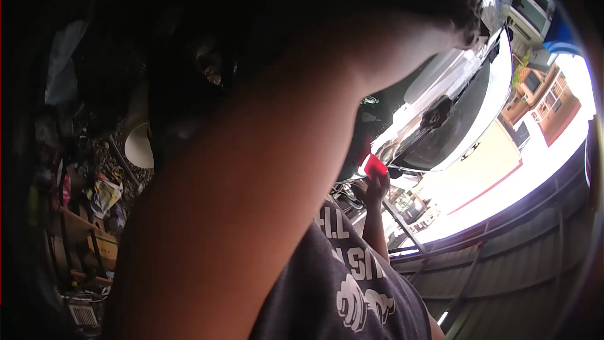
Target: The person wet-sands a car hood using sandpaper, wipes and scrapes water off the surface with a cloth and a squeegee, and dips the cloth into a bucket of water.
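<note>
My right arm crosses the view in front of a dark shirt with pale print. At its far end my right hand is in deep shadow against the edge of a shiny vehicle body; its fingers are too dark to make out. Lower down, my left hand is closed around a small red object with a bright white end. The red object is beside the lower edge of the vehicle's pale, glossy panel. I cannot tell its exact kind.
Dark shadow covers the upper left. Cluttered shelving stands at left, with a pale round item near it. Ribbed metal sheeting with beams spans the lower right. Buildings and glaring daylight lie beyond the vehicle.
</note>
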A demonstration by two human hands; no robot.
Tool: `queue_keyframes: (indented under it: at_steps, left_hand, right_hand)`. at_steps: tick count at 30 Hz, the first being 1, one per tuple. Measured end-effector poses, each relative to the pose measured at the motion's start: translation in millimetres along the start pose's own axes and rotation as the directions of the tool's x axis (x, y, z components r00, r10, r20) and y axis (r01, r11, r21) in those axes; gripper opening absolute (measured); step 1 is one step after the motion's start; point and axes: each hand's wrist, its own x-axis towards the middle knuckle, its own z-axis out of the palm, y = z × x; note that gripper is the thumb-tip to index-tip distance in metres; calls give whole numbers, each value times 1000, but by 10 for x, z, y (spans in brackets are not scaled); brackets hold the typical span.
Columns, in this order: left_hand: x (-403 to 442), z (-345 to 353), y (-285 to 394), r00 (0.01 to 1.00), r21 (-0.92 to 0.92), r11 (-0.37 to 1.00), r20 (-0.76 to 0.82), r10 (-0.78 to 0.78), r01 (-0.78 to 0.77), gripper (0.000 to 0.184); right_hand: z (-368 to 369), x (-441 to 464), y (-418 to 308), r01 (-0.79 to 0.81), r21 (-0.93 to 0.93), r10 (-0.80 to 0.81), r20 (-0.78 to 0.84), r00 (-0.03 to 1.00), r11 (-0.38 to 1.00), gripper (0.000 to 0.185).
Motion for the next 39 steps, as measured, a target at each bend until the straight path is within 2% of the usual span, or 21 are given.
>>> queue_keyframes:
  at_steps: [3, 5, 7, 11, 14, 15, 16, 17, 18, 19, 20, 22, 23, 24, 26, 29, 31, 33, 34, 36, 39]
  left_hand:
    - [75, 93, -22, 1000, -29, 1000, -26, -14, 13, 66]
    - [103, 165, -10, 999, -41, 999, -49, -10, 8, 65]
    - [40, 150, 15, 998, -44, 999, -65, -3, 0, 65]
    - [236, 557, 144, 990, -64, 998, -141, -15, 6, 63]
    - [-205, -148, -61, 989, -314, 943, 67, 135, -107, 53]
    - [-342, -312, -118, 974, -492, 867, 146, 173, -81, 50]
    - [-498, -25, -121, 983, -649, 740, -78, 166, -176, 59]
    - [-768, -299, 62, 993, -660, 750, 60, 101, -37, 48]
    - [-1191, -583, 308, 980, -645, 756, 197, 28, 108, 40]
    - [-1552, -560, 420, 987, -786, 618, 92, 131, -9, 34]
    - [-1916, -587, 542, 948, -755, 631, 37, 317, -182, 32]
    - [-2478, -833, 816, 858, -859, 504, 323, 400, 88, 31]
    - [-2649, -837, 889, 814, -890, 425, 368, 449, 168, 32]
    - [-2736, -781, 939, 786, -875, 458, 391, 479, 157, 32]
    - [-2821, -697, 948, 809, -865, 255, 497, 316, 432, 33]
    - [-2527, -684, 985, 862, -883, 356, 416, 289, 307, 30]
    - [-1986, -741, 712, 918, -765, 644, 230, 324, -35, 26]
    - [-1280, -699, 169, 969, -666, 737, 88, 229, -114, 36]
    - [-989, -713, -64, 978, -478, 858, -10, 210, -189, 45]
    - [-605, -634, -636, 969, -104, 967, -109, 221, -233, 62]
    - [-569, -472, -992, 995, 73, 993, -35, 91, -88, 75]
  right_hand:
    - [-205, 170, 102, -79, -6, 79, 14, 997, 997, 34]
    - [-103, 223, -210, -187, 297, 239, -151, 959, 937, 32]
    - [-218, 429, -97, -218, 284, 258, -114, 959, 934, 41]
    - [-390, 924, 690, -40, 149, 74, -226, 971, 988, 42]
    - [-152, 1013, 647, 34, 238, 32, -269, 962, 971, 50]
    - [-118, 1023, 650, -1, -206, -67, -321, 945, 979, 50]
    - [-30, 899, 310, 61, -331, -201, -407, 891, 942, 52]
    - [107, 736, -203, 99, -456, -334, -472, 816, 884, 55]
    - [203, 670, -397, 212, -190, -279, -480, 832, 959, 59]
    - [328, 586, -579, 311, 94, -232, -472, 850, 946, 63]
    - [489, 428, -896, 375, 370, -245, -353, 903, 850, 65]
    - [891, 176, -1304, 395, 775, -432, -176, 884, 493, 67]
    - [1076, 119, -1418, 361, 891, -572, -151, 806, 274, 66]
    - [1199, 27, -1490, 374, 899, -554, -196, 809, 228, 66]
    - [1363, -120, -1626, 65, 998, -482, -61, 874, -8, 58]
    - [1104, 144, -1605, 137, 990, -369, -111, 923, 44, 49]
    - [868, 630, -1398, 677, 583, -451, -506, 735, 449, 50]
    - [619, 936, -1432, 715, 108, -567, -531, 629, 691, 56]
    - [646, 1064, -1343, 714, 119, -565, -528, 634, 690, 56]
    - [813, 1251, -1156, 750, -254, -789, -115, 604, 611, 67]
    - [920, 1085, -1190, 743, -202, -754, 32, 656, 638, 71]
